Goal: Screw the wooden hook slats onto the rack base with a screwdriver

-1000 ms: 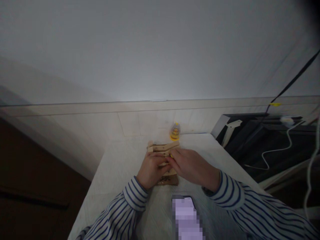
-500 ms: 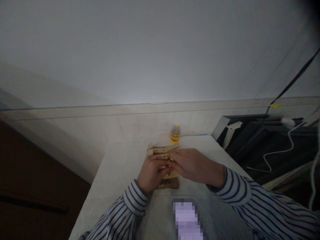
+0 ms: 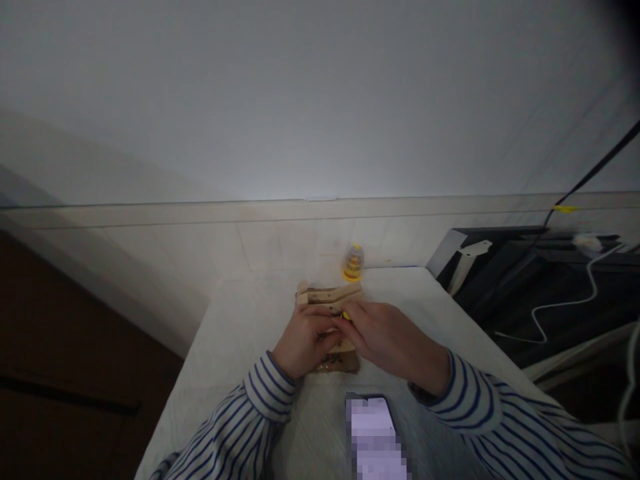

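A small wooden assembly [image 3: 327, 297] of light slats lies on the white table [image 3: 240, 333], with a darker brown base part showing under my hands. My left hand [image 3: 303, 340] is curled on its left side, holding it. My right hand [image 3: 383, 333] comes in from the right with fingers pinched on a small yellow-tipped tool [image 3: 345, 315] pressed against the wood. Most of the tool and the middle of the assembly are hidden by my fingers. Both arms wear striped sleeves.
A small clear jar with a yellow base [image 3: 353, 263] stands at the table's far edge by the tiled wall. A phone [image 3: 373, 433] lies near me. A dark unit [image 3: 525, 280] with white cables is to the right; a dark floor drops off left.
My hands stay on the wooden assembly with only slight finger shifts. The view has wobbled a little.
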`<state>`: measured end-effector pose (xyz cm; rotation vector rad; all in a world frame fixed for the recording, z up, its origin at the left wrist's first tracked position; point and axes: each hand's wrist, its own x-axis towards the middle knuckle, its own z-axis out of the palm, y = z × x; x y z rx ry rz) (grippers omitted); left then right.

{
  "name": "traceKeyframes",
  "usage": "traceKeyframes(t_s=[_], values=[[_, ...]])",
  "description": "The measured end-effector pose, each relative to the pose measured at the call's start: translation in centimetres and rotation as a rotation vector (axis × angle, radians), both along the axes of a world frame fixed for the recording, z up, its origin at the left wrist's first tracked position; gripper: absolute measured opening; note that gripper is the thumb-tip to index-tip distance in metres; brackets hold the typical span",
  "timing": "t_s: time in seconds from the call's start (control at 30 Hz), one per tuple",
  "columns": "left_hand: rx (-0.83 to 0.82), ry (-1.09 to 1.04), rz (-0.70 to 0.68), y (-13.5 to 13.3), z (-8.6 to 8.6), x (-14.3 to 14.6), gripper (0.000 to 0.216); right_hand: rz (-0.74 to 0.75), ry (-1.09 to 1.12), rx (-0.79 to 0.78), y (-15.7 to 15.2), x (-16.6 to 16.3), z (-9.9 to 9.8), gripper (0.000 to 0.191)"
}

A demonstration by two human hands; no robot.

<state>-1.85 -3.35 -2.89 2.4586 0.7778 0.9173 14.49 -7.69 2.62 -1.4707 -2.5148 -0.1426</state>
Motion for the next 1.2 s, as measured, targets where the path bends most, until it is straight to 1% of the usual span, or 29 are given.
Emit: traceKeyframes(t_s=[0.13, 0.2, 0.3, 0.47, 0.6, 0.8, 1.0, 1.13, 1.2], values=[[0.021, -0.031, 0.088, -0.1, -0.3, 0.2, 0.01, -0.011, -0.014, 0.028, 0.2, -0.1, 0.0, 0.024], [0.028, -0.034, 0.102, -0.1, -0.4, 0.3, 0.008, -0.014, -0.019, 0.035, 0.4, -0.1, 0.1, 0.024], [0.033, -0.03, 0.101, -0.1, -0.3, 0.3, 0.006, 0.027, -0.021, 0.026, 0.5, 0.2, 0.6, 0.023], [0.027, -0.024, 0.091, -0.2, 0.0, 0.3, 0.005, 0.154, -0.018, -0.011, 0.7, 0.9, 1.6, 0.017], [0.012, -0.023, 0.067, -0.2, 0.2, 0.3, 0.009, 0.2, 0.002, -0.04, 0.8, 1.0, 1.6, 0.019], [-0.013, -0.022, 0.024, -0.3, 0.3, 0.3, 0.011, 0.179, 0.045, -0.049, 0.6, 0.9, 0.8, 0.019], [-0.016, -0.003, 0.016, -0.3, 0.2, 0.2, 0.01, 0.074, 0.06, -0.013, 0.0, 0.6, 0.1, 0.024], [0.003, -0.008, 0.072, -0.4, 0.0, 0.4, 0.005, 0.044, 0.042, 0.018, 0.0, 0.3, 0.1, 0.022], [0.015, -0.02, 0.113, -0.4, 0.0, 0.5, 0.006, 0.044, 0.025, 0.033, 0.1, 0.1, 0.3, 0.021]])
